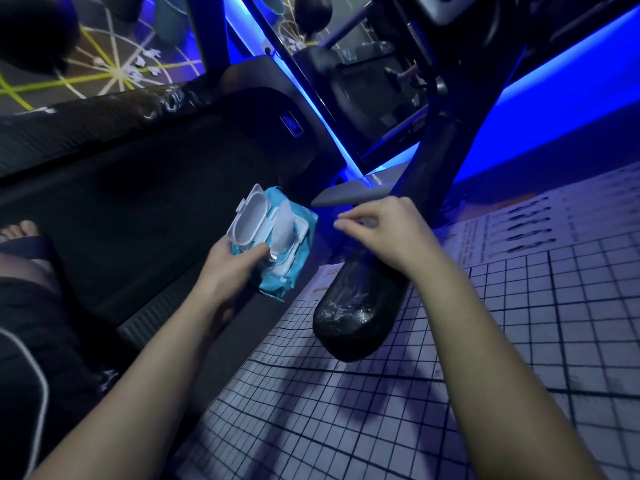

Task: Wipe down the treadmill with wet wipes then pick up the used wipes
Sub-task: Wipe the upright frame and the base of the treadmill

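Observation:
My left hand [232, 263] grips a blue pack of wet wipes [277, 240] above the treadmill's black belt [138, 209]. The pack's white lid [248, 216] stands flipped open, and a white wipe [284, 223] sticks up from the opening. To the right of the pack hovers my right hand [377, 230], fingers loosely curled and empty, its fingertips pointing toward the wipe but apart from it. A black padded handle end [353, 317] of the treadmill lies below my right wrist, with streaks on its surface.
A white mat with a black grid [485, 375] covers the floor on the right. The treadmill's dark upright [436, 161] rises beside blue light strips [554, 109]. A patterned carpet [114, 64] lies beyond the far side rail. My bare foot [19, 230] shows at the left.

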Demonstrator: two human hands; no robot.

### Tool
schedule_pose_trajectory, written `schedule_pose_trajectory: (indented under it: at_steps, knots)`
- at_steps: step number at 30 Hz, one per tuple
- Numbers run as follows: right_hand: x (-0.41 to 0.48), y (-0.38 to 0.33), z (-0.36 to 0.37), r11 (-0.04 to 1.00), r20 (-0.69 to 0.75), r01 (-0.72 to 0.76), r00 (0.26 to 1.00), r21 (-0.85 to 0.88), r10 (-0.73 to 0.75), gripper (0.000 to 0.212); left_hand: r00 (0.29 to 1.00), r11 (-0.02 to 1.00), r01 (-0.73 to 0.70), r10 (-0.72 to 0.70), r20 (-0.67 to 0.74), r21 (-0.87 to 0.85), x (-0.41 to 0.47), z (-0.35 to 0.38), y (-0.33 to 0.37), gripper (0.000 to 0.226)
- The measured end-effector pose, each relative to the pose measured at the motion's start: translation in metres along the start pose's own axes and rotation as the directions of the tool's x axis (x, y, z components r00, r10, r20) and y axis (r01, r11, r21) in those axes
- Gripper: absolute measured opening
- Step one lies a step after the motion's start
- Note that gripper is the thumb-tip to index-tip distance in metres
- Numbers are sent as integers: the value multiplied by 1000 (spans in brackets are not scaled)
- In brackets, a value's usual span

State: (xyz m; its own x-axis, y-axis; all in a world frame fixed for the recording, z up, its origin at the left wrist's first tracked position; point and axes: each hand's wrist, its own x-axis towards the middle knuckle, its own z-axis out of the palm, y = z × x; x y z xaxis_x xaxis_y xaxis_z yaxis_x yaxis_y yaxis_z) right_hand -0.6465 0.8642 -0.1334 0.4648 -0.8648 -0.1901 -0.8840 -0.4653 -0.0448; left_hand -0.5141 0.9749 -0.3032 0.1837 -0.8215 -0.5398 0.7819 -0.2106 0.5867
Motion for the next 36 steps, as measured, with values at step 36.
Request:
schedule_pose_trajectory:
  at_steps: [36]
  knots:
    - [31,31,-16,1000,153,-20,988,-3,20,23,998,999,-49,49,-25,9,-2,5,-13,36]
